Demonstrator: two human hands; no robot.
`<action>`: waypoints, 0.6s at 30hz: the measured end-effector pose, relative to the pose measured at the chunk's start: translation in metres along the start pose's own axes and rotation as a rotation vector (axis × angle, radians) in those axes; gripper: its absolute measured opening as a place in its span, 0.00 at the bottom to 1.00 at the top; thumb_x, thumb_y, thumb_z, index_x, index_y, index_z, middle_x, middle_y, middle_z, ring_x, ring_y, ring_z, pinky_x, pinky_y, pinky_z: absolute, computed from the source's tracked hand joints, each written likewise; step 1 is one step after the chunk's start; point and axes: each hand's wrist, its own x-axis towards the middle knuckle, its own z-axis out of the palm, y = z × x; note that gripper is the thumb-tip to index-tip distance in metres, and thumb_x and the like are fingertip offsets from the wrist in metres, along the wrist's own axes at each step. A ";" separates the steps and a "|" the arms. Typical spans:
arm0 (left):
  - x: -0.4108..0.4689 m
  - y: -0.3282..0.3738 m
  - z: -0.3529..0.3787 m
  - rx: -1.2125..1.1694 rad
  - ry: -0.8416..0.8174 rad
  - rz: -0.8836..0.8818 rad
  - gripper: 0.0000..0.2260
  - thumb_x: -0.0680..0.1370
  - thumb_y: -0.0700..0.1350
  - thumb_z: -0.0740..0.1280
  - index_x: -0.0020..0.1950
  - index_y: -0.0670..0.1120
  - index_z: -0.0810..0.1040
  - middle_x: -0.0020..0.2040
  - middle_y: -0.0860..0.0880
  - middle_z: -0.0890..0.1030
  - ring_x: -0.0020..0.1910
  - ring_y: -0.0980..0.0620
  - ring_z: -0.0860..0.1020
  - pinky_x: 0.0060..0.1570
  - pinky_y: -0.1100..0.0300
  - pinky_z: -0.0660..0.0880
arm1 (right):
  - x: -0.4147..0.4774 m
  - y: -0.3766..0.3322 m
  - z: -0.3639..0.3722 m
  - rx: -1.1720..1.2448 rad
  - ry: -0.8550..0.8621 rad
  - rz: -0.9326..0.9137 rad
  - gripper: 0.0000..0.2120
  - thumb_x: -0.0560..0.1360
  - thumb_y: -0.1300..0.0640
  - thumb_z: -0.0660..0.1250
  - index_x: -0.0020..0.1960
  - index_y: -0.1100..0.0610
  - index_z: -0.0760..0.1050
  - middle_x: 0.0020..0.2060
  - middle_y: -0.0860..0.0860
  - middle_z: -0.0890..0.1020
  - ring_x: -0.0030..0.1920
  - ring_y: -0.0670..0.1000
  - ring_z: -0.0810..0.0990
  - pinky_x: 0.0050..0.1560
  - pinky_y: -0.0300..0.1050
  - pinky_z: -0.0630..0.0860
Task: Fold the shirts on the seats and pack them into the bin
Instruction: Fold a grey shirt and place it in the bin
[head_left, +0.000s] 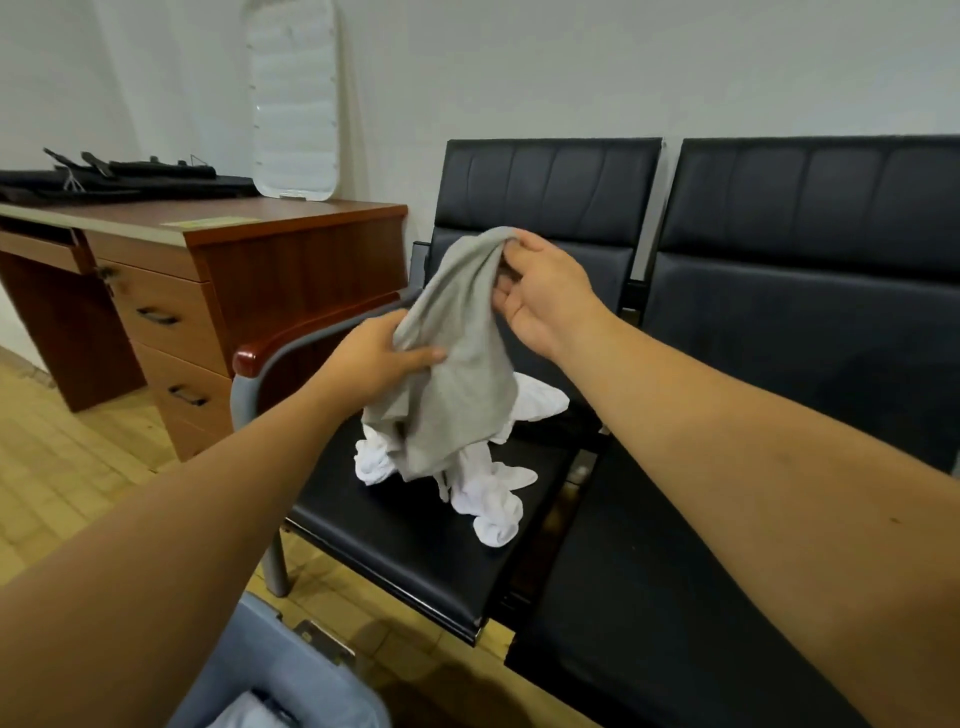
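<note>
A grey shirt (457, 364) hangs bunched above the left black seat (415, 530). My right hand (545, 291) pinches its top edge, raised in front of the backrest. Lower down on the shirt's left side, my left hand (379, 358) grips the fabric with the thumb across it. Under the grey shirt a crumpled white shirt (493, 499) lies on the seat cushion, partly hidden by the grey one. The blue-grey bin (275, 670) shows at the bottom left with pale fabric inside it.
A second black seat (779, 364) adjoins on the right. The left seat has a grey armrest with a red-brown tip (249, 361). A wooden desk with drawers (208, 291) stands to the left against the wall. The floor is pale wood.
</note>
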 end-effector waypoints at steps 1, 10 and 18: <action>-0.002 -0.005 -0.001 -0.011 -0.018 -0.019 0.16 0.76 0.52 0.73 0.62 0.48 0.79 0.55 0.51 0.82 0.53 0.49 0.79 0.55 0.53 0.75 | -0.001 -0.003 -0.001 -0.024 0.027 -0.019 0.11 0.86 0.62 0.56 0.54 0.59 0.77 0.49 0.57 0.83 0.48 0.54 0.82 0.52 0.48 0.83; 0.000 0.051 -0.010 -0.659 -0.023 -0.056 0.12 0.80 0.47 0.70 0.62 0.45 0.82 0.53 0.47 0.86 0.52 0.49 0.85 0.52 0.55 0.82 | 0.003 -0.044 -0.054 -0.740 0.284 -0.068 0.09 0.78 0.63 0.60 0.39 0.57 0.71 0.37 0.53 0.74 0.40 0.55 0.73 0.41 0.51 0.74; 0.021 0.106 0.039 -0.525 -0.049 -0.019 0.10 0.80 0.49 0.70 0.57 0.46 0.83 0.53 0.43 0.85 0.57 0.43 0.82 0.60 0.44 0.79 | -0.077 -0.039 -0.060 -1.136 -0.151 -0.200 0.16 0.75 0.44 0.73 0.56 0.54 0.82 0.49 0.50 0.85 0.49 0.50 0.83 0.51 0.50 0.81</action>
